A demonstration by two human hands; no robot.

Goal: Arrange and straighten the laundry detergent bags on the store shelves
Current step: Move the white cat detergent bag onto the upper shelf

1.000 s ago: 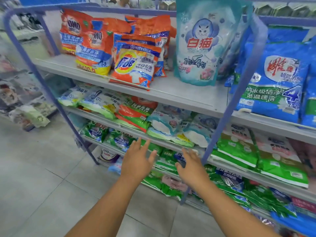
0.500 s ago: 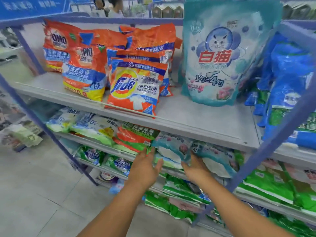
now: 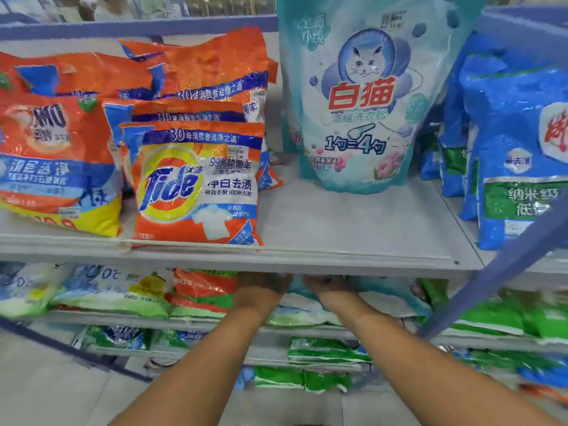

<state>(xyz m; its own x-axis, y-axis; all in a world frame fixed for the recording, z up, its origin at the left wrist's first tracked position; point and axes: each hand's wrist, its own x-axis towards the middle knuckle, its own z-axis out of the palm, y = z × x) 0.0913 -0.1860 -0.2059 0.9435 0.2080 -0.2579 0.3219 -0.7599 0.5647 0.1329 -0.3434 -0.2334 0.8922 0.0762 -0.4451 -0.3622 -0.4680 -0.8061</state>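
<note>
- Reaching under the grey metal upper shelf (image 3: pixel 353 229), I work the second tier, where pale teal-and-white plastic detergent bags (image 3: pixel 302 305) lie flat.
- Both my left hand (image 3: pixel 261 285) and right hand (image 3: pixel 327 287) meet those bags; the shelf lip hides my fingers, so I cannot tell their grip.
- Next, I judge, comes pulling a bag forward and squaring it.
</note>
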